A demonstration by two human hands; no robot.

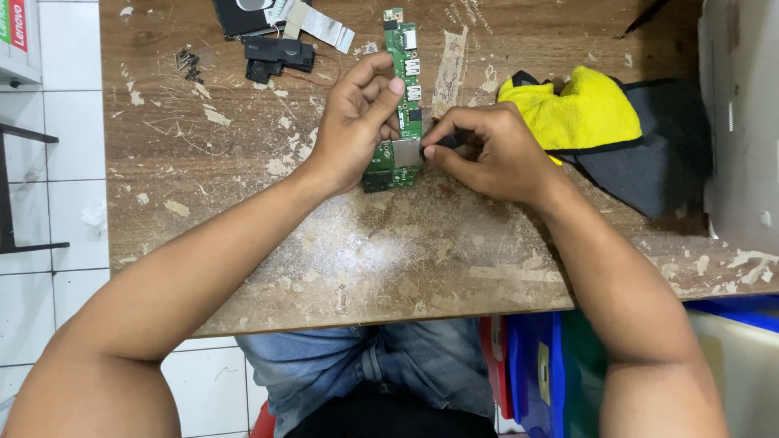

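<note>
A worn wooden table (389,259) is seen. A green circuit board (403,105), already removed, is pressed flat by the closed left hand (357,122); a small dark tool (445,144) is pinched in the right hand (491,154) at its lower end, work seemingly unfinished.

We are seeing a narrow green circuit board (403,97) with silver metal ports showing against a worn brown wooden table (243,203) flecked with pale scrapes. A bright yellow fleecy cloth (580,113) is lying on dark grey fabric (649,174); black plastic parts (278,55) are sitting nearby.
</note>
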